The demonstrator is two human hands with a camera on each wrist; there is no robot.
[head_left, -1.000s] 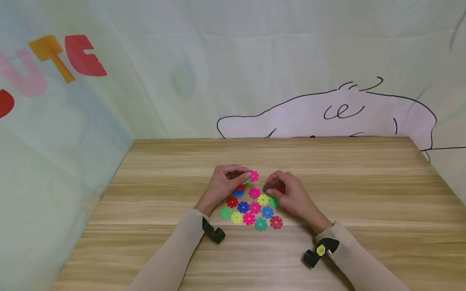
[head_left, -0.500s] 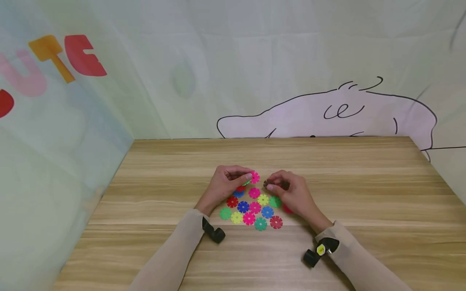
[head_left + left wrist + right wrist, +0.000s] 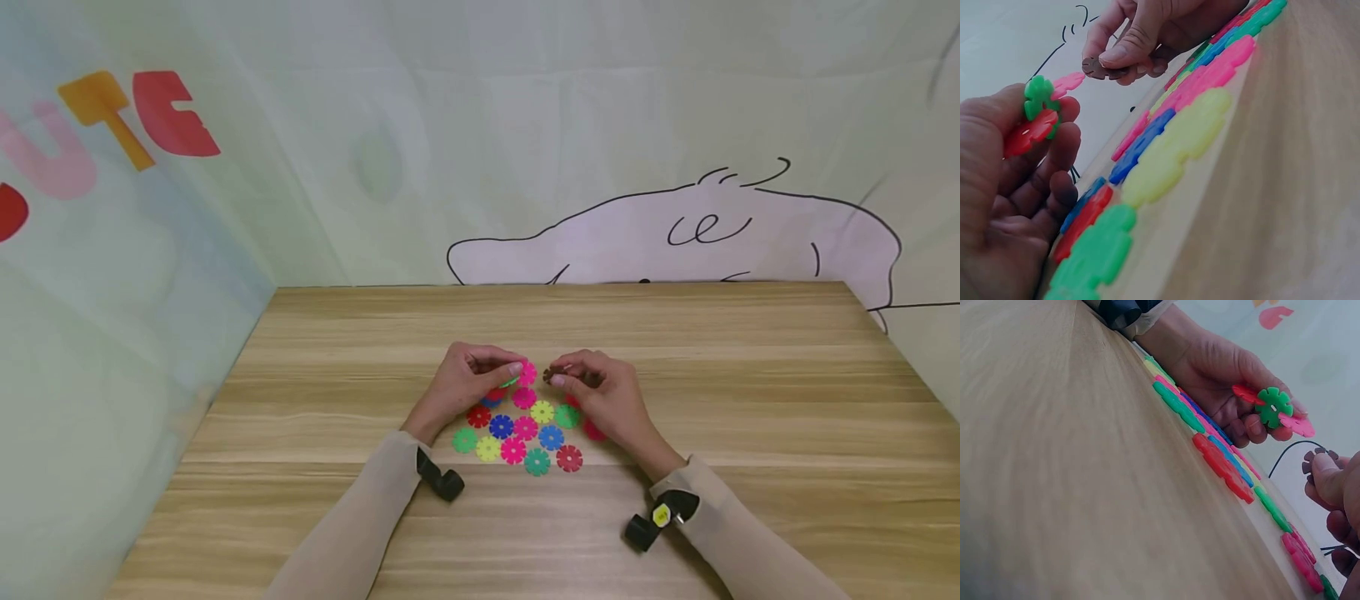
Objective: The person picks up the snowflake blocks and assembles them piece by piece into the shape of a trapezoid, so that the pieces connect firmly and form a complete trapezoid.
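In the head view my left hand point(image 3: 471, 377) holds a small group of interlocking snowflake discs above the wooden table. A green disc point(image 3: 1273, 407) is at the middle of that group. A red disc point(image 3: 1032, 132) slots into one side of it and a pink disc point(image 3: 1297, 425) into the other. Facing it, my right hand point(image 3: 611, 396) pinches a single brown snowflake disc point(image 3: 1102, 69) between thumb and index finger. The brown disc's notched edge points towards the pink disc, with a small gap between the two in the head view.
Below the hands, loose discs lie flat on the table point(image 3: 337, 500), among them a yellow disc point(image 3: 488, 449), a dark blue disc point(image 3: 501, 427) and a teal disc point(image 3: 537, 462). Some discs are partly hidden under my hands. A printed cloth point(image 3: 525, 150) hangs behind the table.
The left hand has shifted slightly right and nearer with its joined discs. My right hand has drawn back a little to the right, bringing the brown disc's edge out beyond the fingertips.
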